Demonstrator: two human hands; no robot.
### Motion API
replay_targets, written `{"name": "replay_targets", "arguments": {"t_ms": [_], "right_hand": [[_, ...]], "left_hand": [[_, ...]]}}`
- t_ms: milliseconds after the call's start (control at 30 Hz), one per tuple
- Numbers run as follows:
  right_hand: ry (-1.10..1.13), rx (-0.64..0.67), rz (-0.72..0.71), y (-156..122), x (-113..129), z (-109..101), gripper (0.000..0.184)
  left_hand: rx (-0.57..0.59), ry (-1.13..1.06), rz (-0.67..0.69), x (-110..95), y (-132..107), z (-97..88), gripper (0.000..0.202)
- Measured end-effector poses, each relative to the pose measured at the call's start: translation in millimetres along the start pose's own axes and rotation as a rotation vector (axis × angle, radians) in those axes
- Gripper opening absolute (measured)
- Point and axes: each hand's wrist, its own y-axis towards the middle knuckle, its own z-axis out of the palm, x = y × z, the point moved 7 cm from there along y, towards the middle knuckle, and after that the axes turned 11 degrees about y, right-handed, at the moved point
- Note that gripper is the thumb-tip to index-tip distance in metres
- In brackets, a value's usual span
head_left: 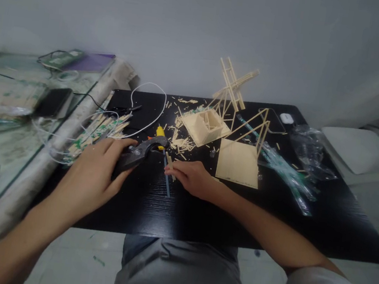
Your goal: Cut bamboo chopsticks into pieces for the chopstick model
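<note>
My left hand (95, 173) is wrapped round the grip of a dark glue gun (142, 150), whose nozzle points right toward a thin wooden stick (170, 162). My right hand (191, 177) pinches that stick at its near end and holds it down on the black table (200, 218). A blue strip (166, 183) lies on the table just under the stick. A yellow piece (160, 131) shows behind the gun's nozzle.
Stick-built models stand behind: a small open box (206, 125), a flat panel with a frame (239, 161) and a tall lattice (232, 87). Loose sticks (99, 131), a white cable (152, 108), plastic wrappers (287, 172) and a white earbud case (286, 118) lie around.
</note>
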Motion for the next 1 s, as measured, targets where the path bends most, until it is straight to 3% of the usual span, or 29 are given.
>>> {"name": "replay_targets", "arguments": {"t_ms": [133, 433, 767, 1000], "right_hand": [[-0.028, -0.008, -0.021, -0.1, 1.0, -0.6, 0.02], [-0.115, -0.034, -0.048, -1.6, -3.7, 0.2, 0.025], [-0.131, -0.029, -0.028, 0.4, -3.7, 0.0, 0.024], [-0.101, -0.031, -0.031, 0.4, -4.9, 2.9, 0.025]], "left_hand": [[0.086, 0.157, 0.016, -6.8, 1.6, 4.7, 0.049], [0.138, 0.338, 0.059, -29.8, 3.9, 6.7, 0.048], [0.178, 0.389, 0.061, -26.8, 3.3, 7.0, 0.027], [0.216, 0.427, 0.015, -22.8, 3.1, 9.1, 0.035]]}}
